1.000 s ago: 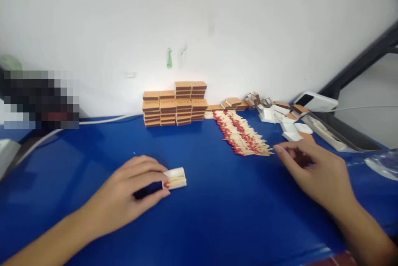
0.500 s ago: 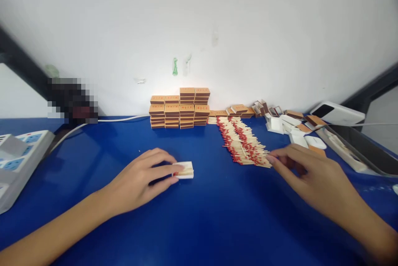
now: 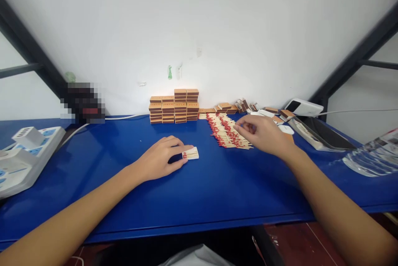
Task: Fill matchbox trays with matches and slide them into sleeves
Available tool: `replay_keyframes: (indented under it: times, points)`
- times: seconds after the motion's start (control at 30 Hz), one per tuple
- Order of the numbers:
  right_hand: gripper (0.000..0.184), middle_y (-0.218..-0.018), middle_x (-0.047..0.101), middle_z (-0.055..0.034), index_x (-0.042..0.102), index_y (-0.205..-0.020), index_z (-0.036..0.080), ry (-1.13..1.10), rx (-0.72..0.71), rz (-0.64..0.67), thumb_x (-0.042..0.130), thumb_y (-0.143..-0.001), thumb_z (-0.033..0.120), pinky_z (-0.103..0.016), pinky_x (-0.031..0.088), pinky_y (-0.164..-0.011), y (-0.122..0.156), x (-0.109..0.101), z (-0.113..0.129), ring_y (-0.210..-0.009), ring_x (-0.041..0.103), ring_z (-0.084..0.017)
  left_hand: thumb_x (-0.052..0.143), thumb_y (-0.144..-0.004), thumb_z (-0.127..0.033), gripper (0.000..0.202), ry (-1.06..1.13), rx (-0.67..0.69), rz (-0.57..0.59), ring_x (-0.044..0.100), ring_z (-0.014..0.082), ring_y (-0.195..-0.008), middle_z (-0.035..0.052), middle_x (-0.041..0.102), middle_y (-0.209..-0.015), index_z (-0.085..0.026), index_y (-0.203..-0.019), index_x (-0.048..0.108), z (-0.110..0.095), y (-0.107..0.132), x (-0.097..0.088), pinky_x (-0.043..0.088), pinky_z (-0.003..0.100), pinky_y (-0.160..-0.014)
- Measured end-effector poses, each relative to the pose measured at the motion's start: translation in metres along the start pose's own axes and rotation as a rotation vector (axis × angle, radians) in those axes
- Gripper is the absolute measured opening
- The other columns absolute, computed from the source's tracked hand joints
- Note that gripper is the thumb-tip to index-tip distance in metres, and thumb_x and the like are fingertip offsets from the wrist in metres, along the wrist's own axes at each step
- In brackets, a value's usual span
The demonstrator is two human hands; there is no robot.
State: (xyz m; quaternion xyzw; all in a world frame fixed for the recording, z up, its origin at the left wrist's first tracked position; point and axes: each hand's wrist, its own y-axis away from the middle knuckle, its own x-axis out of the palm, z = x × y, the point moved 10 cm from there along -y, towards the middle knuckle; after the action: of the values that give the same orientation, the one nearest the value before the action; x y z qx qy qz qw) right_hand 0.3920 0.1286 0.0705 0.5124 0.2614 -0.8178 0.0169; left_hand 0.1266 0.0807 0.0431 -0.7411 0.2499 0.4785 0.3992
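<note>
My left hand (image 3: 163, 159) grips a small white matchbox tray (image 3: 194, 154) on the blue table, thumb on the near side and fingers on the far side. Several red-tipped matches lie inside the tray. Over the right side of a broad heap of loose matches (image 3: 226, 131), my right hand (image 3: 261, 132) holds thumb and index finger pinched together. Whatever sits between those fingertips is too small to make out. The heap's red heads run in bands, with pale sticks pointing right.
Orange-brown matchboxes (image 3: 174, 107) stand stacked against the wall. Empty trays and sleeves (image 3: 264, 112) lie scattered at the back right, near a white device (image 3: 306, 107) with a cable. A power strip (image 3: 40, 154) is on the left; plastic wrapping (image 3: 370, 158) is on the right.
The camera view has tilted and widened, so the table's front edge now shows. My right hand has moved from the heap's near right corner to farther up its right side. My left hand keeps the tray.
</note>
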Motion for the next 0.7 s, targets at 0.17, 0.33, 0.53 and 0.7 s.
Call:
replay_keyframes:
  times: [0.17,0.33,0.53,0.7]
  points:
    - [0.021,-0.074,0.068,-0.0021,0.075,-0.086,0.024,-0.073,-0.001,0.229,0.068,-0.093,0.042,-0.032,0.044,-0.064,0.013,0.013,-0.011,-0.067,0.06,-0.019,0.072,-0.1,-0.039,0.054,0.059,-0.049,-0.025,0.07,0.0282,-0.115,0.012,0.075,-0.123,-0.023,-0.151,0.063,-0.001,0.002,0.002,0.057,0.048,-0.105]
    - [0.026,-0.08,0.07,-0.0043,0.075,-0.087,0.022,-0.158,-0.047,0.304,0.071,-0.093,0.048,-0.032,0.045,-0.065,0.012,0.027,0.006,-0.07,0.06,-0.019,0.074,-0.099,-0.044,0.049,0.1,-0.106,-0.025,0.068,0.029,-0.119,0.0134,0.072,-0.127,-0.02,-0.141,0.069,0.009,0.003,0.005,0.058,0.049,-0.106]
    - [0.028,-0.078,0.067,-0.0047,0.07,-0.083,0.022,-0.126,-0.053,0.333,0.065,-0.096,0.047,-0.031,0.043,-0.064,0.012,0.037,0.012,-0.069,0.058,-0.019,0.073,-0.099,-0.043,0.036,0.125,-0.106,-0.025,0.068,0.0268,-0.114,0.0107,0.073,-0.121,-0.022,-0.127,0.077,0.01,0.002,0.002,0.059,0.045,-0.101]
    - [0.028,-0.076,0.067,-0.0036,0.068,-0.082,0.022,-0.109,-0.038,0.336,0.068,-0.092,0.048,-0.031,0.042,-0.063,0.013,0.039,0.009,-0.068,0.057,-0.019,0.072,-0.1,-0.041,0.032,0.14,-0.092,-0.032,0.068,0.0262,-0.112,0.0103,0.075,-0.118,-0.023,-0.125,0.079,0.007,0.003,0.0,0.06,0.043,-0.098]
